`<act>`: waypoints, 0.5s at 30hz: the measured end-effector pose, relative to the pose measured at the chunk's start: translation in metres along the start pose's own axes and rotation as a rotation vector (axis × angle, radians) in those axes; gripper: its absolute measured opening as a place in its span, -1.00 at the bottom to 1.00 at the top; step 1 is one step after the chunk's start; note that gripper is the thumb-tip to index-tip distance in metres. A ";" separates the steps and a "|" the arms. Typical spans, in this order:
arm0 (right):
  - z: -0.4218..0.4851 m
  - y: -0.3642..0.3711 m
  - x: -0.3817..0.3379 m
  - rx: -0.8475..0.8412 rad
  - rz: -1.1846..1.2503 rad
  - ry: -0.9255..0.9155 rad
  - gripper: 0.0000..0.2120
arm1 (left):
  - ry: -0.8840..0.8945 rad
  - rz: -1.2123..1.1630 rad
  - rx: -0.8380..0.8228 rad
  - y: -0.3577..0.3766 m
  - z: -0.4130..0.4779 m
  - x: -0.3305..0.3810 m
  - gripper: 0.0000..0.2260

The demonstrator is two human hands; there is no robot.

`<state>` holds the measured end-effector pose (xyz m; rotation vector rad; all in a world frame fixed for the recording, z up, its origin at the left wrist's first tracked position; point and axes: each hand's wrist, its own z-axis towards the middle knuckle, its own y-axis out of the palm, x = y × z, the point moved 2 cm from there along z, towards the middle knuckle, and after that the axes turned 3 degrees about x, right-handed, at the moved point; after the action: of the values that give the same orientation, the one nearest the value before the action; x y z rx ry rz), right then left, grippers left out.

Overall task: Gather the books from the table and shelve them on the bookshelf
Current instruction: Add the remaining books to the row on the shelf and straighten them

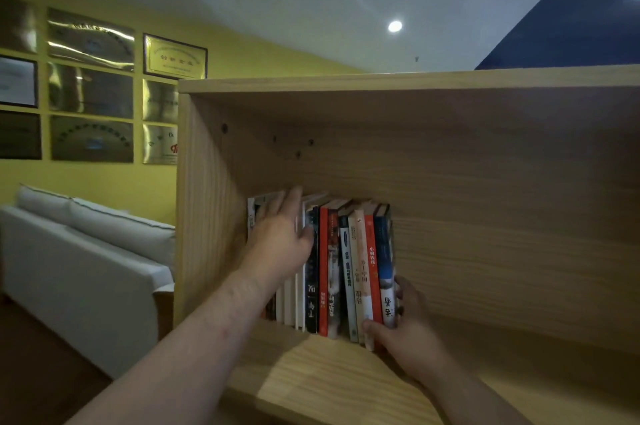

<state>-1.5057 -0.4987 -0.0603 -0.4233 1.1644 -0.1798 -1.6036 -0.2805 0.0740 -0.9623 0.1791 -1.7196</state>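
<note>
L hand (282, 237) open, flat on books (332, 268) at bookshelf (485, 216) left end; R hand (405, 327) gripping blue book (385, 261), row's right end.

Two bare forearms reach forward and upward from the bottom of the frame. The left arm stretches long from the lower left, its wrist straight, and the left hand (282, 234) is flat and open, fingers extended together and pointing up, thumb out to the right. The right arm enters from the lower right, shorter in view, and the right hand (403, 320) sits lower, fingers and thumb curled inward in a grasp.
</note>
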 end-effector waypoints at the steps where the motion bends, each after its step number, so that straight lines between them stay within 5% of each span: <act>1: -0.001 0.000 -0.001 -0.008 0.008 -0.004 -0.19 | 0.011 0.033 -0.030 -0.001 0.006 -0.001 -0.41; 9: 0.001 0.000 0.001 0.000 0.025 -0.006 -0.15 | 0.074 0.128 0.103 0.002 0.010 0.000 -0.56; 15: -0.002 -0.002 -0.002 -0.002 0.015 -0.019 -0.15 | 0.022 -0.034 0.153 -0.002 0.007 0.010 -0.61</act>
<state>-1.5080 -0.5003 -0.0585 -0.4176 1.1492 -0.1613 -1.6008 -0.2865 0.0846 -0.8385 0.0446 -1.7488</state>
